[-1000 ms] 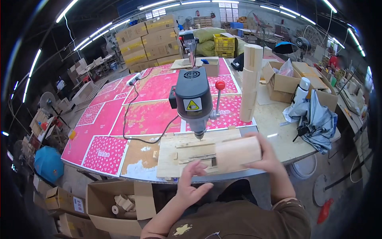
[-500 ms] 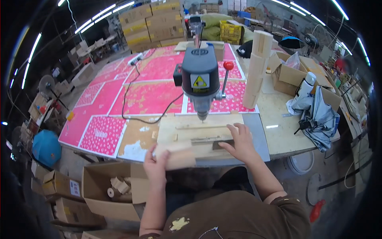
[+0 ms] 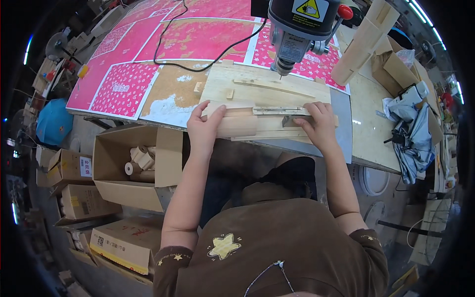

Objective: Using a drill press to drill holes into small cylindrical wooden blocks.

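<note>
My left hand point(image 3: 204, 127) grips the left end of a pale wooden piece point(image 3: 236, 126), thumb on top. The piece lies at the left of a wooden jig made of strips on a board point(image 3: 220, 88). My right hand point(image 3: 320, 124) is at the jig's right side, closed round a small dark block point(image 3: 292, 121), with its fingers over the end of a thin wooden strip point(image 3: 278, 111). Beyond both hands stands a drill press point(image 3: 292, 47), its bit raised over the board. Where the piece's right end meets the strips is hard to make out.
A tall stack of wooden cylinders point(image 3: 363, 47) stands right of the drill. A black cable point(image 3: 217, 60) crosses the pink-covered table point(image 3: 198, 42). An open carton point(image 3: 123, 173) with wooden pieces sits below left. A bottle and a silvery cloth point(image 3: 414, 131) lie at right.
My view has tilted down and closer to the table. My left hand has brought the wooden piece in to the jig, level with the strips. My right hand stays at the dark block.
</note>
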`<state>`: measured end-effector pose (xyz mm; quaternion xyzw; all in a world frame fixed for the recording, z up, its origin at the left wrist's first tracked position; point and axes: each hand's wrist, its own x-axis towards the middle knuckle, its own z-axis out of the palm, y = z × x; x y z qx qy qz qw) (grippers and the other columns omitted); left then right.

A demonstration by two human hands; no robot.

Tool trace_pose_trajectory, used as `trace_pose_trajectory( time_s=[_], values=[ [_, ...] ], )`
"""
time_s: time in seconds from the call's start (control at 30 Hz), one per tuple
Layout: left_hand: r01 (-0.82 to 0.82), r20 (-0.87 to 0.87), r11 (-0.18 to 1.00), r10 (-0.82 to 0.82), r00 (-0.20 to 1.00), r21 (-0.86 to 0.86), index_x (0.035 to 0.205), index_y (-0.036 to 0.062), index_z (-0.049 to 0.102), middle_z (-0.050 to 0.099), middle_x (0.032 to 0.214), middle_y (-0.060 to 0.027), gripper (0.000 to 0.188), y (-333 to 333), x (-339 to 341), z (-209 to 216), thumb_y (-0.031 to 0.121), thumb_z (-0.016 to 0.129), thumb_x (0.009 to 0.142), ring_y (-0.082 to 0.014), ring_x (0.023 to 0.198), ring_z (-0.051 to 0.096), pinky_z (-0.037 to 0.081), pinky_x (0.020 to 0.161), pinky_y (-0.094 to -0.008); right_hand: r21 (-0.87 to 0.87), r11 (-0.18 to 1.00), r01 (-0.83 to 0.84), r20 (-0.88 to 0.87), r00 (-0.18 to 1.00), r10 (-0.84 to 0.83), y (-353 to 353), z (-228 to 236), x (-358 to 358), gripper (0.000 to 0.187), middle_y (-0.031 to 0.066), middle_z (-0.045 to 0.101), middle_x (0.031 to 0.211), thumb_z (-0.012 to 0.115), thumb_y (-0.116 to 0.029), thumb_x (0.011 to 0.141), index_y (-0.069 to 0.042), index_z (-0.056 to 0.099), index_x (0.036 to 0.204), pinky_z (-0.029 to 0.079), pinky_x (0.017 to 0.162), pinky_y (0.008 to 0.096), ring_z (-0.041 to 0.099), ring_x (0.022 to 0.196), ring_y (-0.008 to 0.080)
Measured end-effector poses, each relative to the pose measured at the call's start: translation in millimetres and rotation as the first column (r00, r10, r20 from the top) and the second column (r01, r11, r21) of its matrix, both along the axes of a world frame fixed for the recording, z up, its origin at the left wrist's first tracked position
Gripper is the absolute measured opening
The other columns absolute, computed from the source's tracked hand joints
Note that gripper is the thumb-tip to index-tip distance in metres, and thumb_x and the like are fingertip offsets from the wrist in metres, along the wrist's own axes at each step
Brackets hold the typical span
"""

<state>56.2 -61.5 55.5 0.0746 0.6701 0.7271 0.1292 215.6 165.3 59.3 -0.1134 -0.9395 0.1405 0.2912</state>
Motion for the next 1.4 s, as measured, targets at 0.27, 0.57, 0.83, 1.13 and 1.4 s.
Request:
trace_pose_trajectory(
  time_s=[0.27, 0.57, 0.83, 1.13, 1.4],
  values=[
    [0.333, -0.126, 0.936, -0.319, 0.939, 0.111, 0.128, -0.0047, 0.035, 0.056, 0.094, -0.0102, 0.064, 36, 17, -18, 0.024, 0.067, 0.080, -0.0085, 0.082, 0.053, 0.043, 0.067, -0.0220, 0.034, 0.999, 0.013, 0.012, 1.000, -0.013, -8, -3, -3, 0.041, 0.0114, 0.056, 0.091, 0.073, -0.016, 0.065, -0.004, 0.056, 0.100, 0.041, 0.078, 0.0389, 0.048, 0.090, 0.0312],
    [0.171, -0.597, 0.934, -0.334, 0.730, -0.313, 0.126, 0.0047, 0.046, 0.054, 0.104, -0.0097, 0.074, 49, -4, -47, 0.021, 0.077, 0.061, -0.0247, 0.097, 0.052, 0.041, 0.084, -0.0355, -0.020, 0.981, 0.195, -0.091, 0.976, -0.196, 13, -13, -20, 0.042, 0.0123, 0.058, 0.093, 0.075, -0.015, 0.062, -0.003, 0.056, 0.098, 0.042, 0.079, 0.0398, 0.050, 0.092, 0.0321],
    [0.235, -0.397, 0.816, -0.481, 0.782, -0.528, 0.123, 0.0092, 0.051, 0.056, 0.103, -0.0070, 0.074, 64, -41, -48, 0.024, 0.080, 0.056, -0.0209, 0.102, 0.051, 0.022, 0.098, -0.0413, -0.025, 0.965, 0.259, -0.062, 0.963, -0.261, 22, -19, -48, 0.043, 0.0105, 0.059, 0.094, 0.076, -0.014, 0.061, -0.004, 0.057, 0.097, 0.041, 0.082, 0.0414, 0.049, 0.097, 0.0334],
    [0.163, -0.369, 0.938, -0.275, 0.888, -0.306, 0.100, 0.0039, 0.058, 0.059, 0.097, -0.0087, 0.055, 69, -39, -58, 0.011, 0.081, 0.051, -0.0255, 0.085, 0.058, 0.034, 0.091, -0.0388, -0.028, 0.979, 0.200, -0.189, 0.961, -0.201, 22, -27, -48, 0.050, 0.0115, 0.057, 0.106, 0.076, -0.012, 0.062, -0.005, 0.054, 0.105, 0.035, 0.095, 0.0451, 0.042, 0.112, 0.0391],
    [0.203, -0.501, 0.937, -0.326, 0.802, -0.284, 0.104, 0.0071, 0.059, 0.058, 0.091, -0.0053, 0.058, 73, -45, -64, 0.010, 0.080, 0.050, -0.0222, 0.091, 0.054, 0.031, 0.092, -0.0379, -0.022, 0.975, 0.219, -0.239, 0.946, -0.218, 20, -31, -47, 0.057, 0.0137, 0.055, 0.112, 0.076, -0.010, 0.063, -0.003, 0.049, 0.113, 0.035, 0.096, 0.0478, 0.039, 0.116, 0.0422]
  ],
)
